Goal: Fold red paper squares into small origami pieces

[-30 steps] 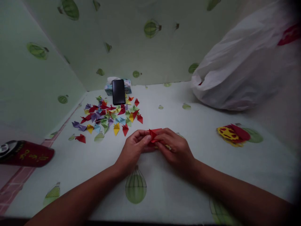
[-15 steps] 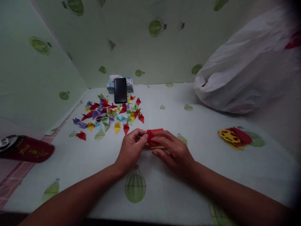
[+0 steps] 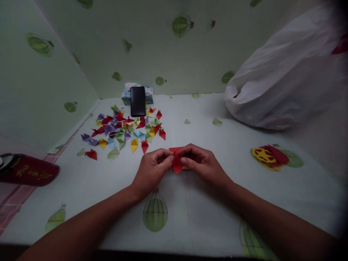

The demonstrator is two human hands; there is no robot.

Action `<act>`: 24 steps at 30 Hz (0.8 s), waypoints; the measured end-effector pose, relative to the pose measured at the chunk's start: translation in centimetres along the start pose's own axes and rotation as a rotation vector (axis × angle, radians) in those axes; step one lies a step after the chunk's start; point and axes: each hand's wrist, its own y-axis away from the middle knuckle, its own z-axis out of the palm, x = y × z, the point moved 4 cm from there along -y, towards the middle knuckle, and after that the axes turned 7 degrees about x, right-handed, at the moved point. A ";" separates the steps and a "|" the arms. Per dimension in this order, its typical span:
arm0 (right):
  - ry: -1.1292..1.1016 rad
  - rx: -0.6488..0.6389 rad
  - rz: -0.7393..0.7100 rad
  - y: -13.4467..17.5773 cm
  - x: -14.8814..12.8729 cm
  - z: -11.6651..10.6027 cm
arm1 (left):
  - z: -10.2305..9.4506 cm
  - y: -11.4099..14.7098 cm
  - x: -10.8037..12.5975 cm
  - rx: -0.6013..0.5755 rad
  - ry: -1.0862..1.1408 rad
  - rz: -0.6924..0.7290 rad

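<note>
A small red folded-paper crane [image 3: 177,165] is held above the table between my two hands. My left hand [image 3: 154,165] pinches its left side between thumb and fingers. On the other side, the thumb and fingers of my right hand [image 3: 199,161] close on its right part. Just behind and beneath it lies red paper [image 3: 174,149], with a yellowish edge partly showing; my fingers cover most of this. Loose paper cranes [image 3: 134,144] in several colours are spread to the left and beyond my hands, and one red crane [image 3: 91,154] lies apart from them.
A black phone [image 3: 137,101] leans on a tissue box [image 3: 149,95] by the back wall. The red can [image 3: 29,170] stands at the left. A large white plastic bag [image 3: 272,90] fills the right rear; red and yellow cut-out pieces [image 3: 268,157] lie before it.
My right hand has gone from fingers spread over the red paper to a pinch on its right side. The folded piece now points down toward me. The view has shifted slightly.
</note>
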 end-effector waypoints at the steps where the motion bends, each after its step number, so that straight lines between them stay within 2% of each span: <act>1: -0.005 -0.007 0.003 0.0 0.0 0.0 | 0.0 0.0 0.0 -0.009 -0.014 0.005; 11: -0.043 0.023 0.078 0.1 0.0 0.2 | 0.3 0.3 0.1 -0.096 0.018 -0.054; 24: -0.110 0.024 0.147 0.2 0.2 0.4 | 0.4 0.2 -0.2 -0.131 0.100 -0.102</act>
